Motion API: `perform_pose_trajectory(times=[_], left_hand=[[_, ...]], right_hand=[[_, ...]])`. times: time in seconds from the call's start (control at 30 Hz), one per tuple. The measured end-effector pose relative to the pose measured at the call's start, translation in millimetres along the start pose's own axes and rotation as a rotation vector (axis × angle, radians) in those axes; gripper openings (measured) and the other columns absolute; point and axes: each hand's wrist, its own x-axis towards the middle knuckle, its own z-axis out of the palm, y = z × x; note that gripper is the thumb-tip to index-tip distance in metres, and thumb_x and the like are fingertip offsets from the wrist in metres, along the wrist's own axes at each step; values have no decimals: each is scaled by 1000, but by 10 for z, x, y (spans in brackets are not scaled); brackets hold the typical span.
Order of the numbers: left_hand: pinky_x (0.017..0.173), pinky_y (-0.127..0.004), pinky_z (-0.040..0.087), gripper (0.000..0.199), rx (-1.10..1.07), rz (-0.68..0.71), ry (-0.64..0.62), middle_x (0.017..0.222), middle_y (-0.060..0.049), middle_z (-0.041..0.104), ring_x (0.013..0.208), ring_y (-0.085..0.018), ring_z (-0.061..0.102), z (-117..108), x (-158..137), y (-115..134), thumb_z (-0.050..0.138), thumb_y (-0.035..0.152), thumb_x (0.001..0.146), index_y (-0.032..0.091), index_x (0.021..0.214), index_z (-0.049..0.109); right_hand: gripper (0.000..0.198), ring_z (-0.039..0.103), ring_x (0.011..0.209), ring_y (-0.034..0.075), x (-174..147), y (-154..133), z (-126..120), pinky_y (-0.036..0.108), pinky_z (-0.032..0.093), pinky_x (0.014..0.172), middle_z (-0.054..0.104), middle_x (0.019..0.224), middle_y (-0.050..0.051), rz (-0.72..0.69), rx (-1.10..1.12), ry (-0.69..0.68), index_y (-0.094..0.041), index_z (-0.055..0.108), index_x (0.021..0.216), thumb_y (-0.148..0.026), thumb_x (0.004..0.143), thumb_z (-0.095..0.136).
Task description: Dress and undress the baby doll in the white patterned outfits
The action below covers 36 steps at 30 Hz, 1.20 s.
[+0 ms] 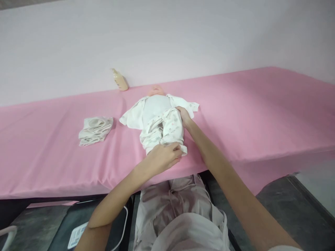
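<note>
On the pink-covered surface (251, 118), a doll (156, 91) lies on its back, head toward the wall (167, 42), with a white top (134, 113) spread out to both sides. The printed pants (172, 124) appear mostly over its legs, though bunched; smoothing them and closing the open top look undone. The right hand (184, 116) has its grip clamped on the pants' upper edge; the left hand (164, 155) curls at the lower end, partly hiding it, and whether its grip holds fabric cannot be told. A folded cloth (96, 130) lies to the left, apart; a bottle (120, 81) stands near the wall.
</note>
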Motion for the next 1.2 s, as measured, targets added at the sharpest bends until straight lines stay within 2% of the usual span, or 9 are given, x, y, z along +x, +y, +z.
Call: perform_pose_trajectory(times=[0.17,0.27,0.33,0.43,0.6,0.77,0.87,1.07,1.2], left_hand=[[56,-23,43,24,-530,-71,-23,83,-2,68,66,-13,59,-231,101,-405,60,41,81,23,93,69],[49,-23,37,26,-780,-276,410,71,-2,65,54,-11,51,-209,246,-885,53,39,84,18,84,68],[60,-22,41,23,-723,-423,680,83,-4,67,68,-12,55,-111,351,-1173,55,36,82,17,84,68],[74,-24,42,24,-783,-430,491,86,-4,66,82,-15,56,20,412,-1421,59,37,79,14,81,67],[54,-20,36,29,-1130,-393,333,64,2,53,58,-9,46,44,275,-1439,62,43,78,15,71,59],[47,-20,32,35,-1333,-440,241,57,2,50,49,-7,43,50,133,-1581,72,45,67,14,64,58],[51,-23,39,35,-1365,-506,131,60,-1,58,53,-10,50,123,9,-1807,77,43,61,12,68,65],[67,-29,45,34,-1452,-677,418,67,-3,63,65,-15,57,398,-84,-2088,79,40,57,13,73,65],[53,-23,35,37,-1163,-734,583,55,3,48,52,-9,44,479,26,-2062,71,48,67,16,62,54]], right_hand=[[34,42,50,9,-63,-124,-108,23,36,50,46,52,-5,223,96,-253,-18,50,56,-44,67,69],[33,44,54,8,-81,-218,-166,22,35,52,50,55,-4,95,69,-358,-16,59,60,-45,62,73],[30,52,63,10,-89,-275,-179,22,40,58,59,66,-2,-20,122,-349,-16,65,70,-44,62,74],[30,57,72,13,-129,-363,-135,24,43,64,65,75,2,-164,141,-367,-16,68,74,-44,64,73],[27,58,70,15,-229,-472,-10,27,44,65,67,75,3,-260,58,-313,-16,70,73,-42,67,72],[25,58,70,14,-198,-426,-52,26,42,63,68,74,3,-229,16,-323,-16,72,72,-39,63,75],[28,48,56,10,-143,-288,-121,24,35,53,57,57,-2,-79,-37,-282,-16,66,61,-42,61,77],[24,48,58,10,-96,-19,-249,24,37,55,54,60,-2,261,126,-414,-16,57,61,-35,66,71],[27,46,53,10,-101,26,-189,24,37,51,49,58,-4,315,180,-258,-19,49,61,-30,65,73]])
